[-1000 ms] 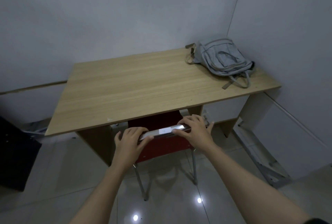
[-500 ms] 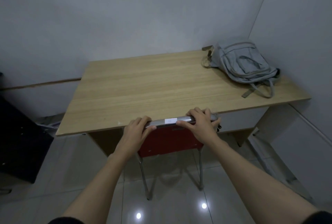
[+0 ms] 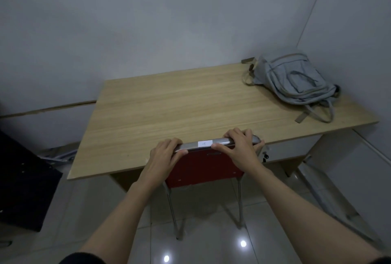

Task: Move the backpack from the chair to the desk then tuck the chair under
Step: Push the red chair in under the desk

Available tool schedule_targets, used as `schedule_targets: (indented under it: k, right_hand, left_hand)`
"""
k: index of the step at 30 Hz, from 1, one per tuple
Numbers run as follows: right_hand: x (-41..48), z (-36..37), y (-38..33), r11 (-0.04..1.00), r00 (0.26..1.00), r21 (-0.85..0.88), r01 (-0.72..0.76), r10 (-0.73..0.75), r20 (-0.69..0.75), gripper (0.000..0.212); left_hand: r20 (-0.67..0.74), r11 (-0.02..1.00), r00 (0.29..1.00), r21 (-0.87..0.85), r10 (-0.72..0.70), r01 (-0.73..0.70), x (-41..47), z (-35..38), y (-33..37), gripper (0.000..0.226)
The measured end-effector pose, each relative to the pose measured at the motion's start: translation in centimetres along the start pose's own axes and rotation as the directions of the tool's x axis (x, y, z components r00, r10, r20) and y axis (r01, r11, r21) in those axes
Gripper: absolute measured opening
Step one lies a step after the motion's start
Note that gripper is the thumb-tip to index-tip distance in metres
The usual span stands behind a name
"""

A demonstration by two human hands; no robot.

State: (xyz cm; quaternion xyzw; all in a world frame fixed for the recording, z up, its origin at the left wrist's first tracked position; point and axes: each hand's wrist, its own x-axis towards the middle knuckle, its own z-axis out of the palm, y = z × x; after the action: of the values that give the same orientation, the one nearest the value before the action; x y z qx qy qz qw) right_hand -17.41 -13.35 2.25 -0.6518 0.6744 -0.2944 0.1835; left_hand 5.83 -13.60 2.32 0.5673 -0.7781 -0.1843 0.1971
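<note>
A: At the near edge of the counter point(image 3: 190, 103), both hands are on the chair point(image 3: 203, 168). Left hand point(image 3: 163, 156) is closed around the left end of the metal top rail, fingers over the top, thumb on the near side.

B: Right hand?

A: Right hand point(image 3: 243, 149) has the same grip on the right end of the rail, fingers curled over, thumb pointing inward along the near face. White label point(image 3: 204, 143) sits on the rail between the two hands; there's something written on it, too small to be sure.

B: Chair position?

A: Red backrest is right against the counter's front edge, top rail level with the surface or just over it. Seat is hidden under the wooden top. Two metal rear legs stand on the tiled floor point(image 3: 201, 242).

B: Backpack?

A: Grey backpack point(image 3: 296, 81) lies flat on the counter at its far right corner, close to both walls, straps trailing toward the near right edge. Well apart from the hands.

B: Anything else?

A: Dark object point(image 3: 23, 181) on the floor at left, partly cut off, can't tell what it is. Two light reflections on the tiles below the chair. Dark sleeves at the bottom edge.
</note>
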Motion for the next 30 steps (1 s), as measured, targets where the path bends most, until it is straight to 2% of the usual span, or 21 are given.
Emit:
schedule_targets:
  k: [3, 7, 11, 30]
  right_hand:
    - [-0.2, -0.1, 0.1, 1.0, 1.0, 0.005, -0.001, 0.001, 0.005, 0.036]
    - [0.2, -0.9, 0.6, 1.0, 0.999, 0.024, -0.001, 0.0, 0.032, 0.037]
    - [1.0, -1.8, 1.6, 0.999, 0.999, 0.037, 0.007, -0.009, 0.041, 0.037]
    - [-2.7, 0.5, 1.5, 0.997, 0.999, 0.073, -0.031, 0.029, 0.036, 0.034]
  left_hand:
    - [-0.027, 1.0, 1.0, -0.013, 0.008, -0.008, -0.5, 0.3, 0.2, 0.051]
    - [-0.072, 0.999, 0.997, -0.037, 0.001, -0.003, -0.2, 1.1, 0.8, 0.03]
    - [-0.09, 0.999, 0.996, -0.054, 0.0, -0.005, 0.2, 2.0, 1.7, 0.028]
    - [0.001, 0.998, 1.0, -0.057, 0.0, 0.0, -2.6, 1.9, 0.4, 0.027]
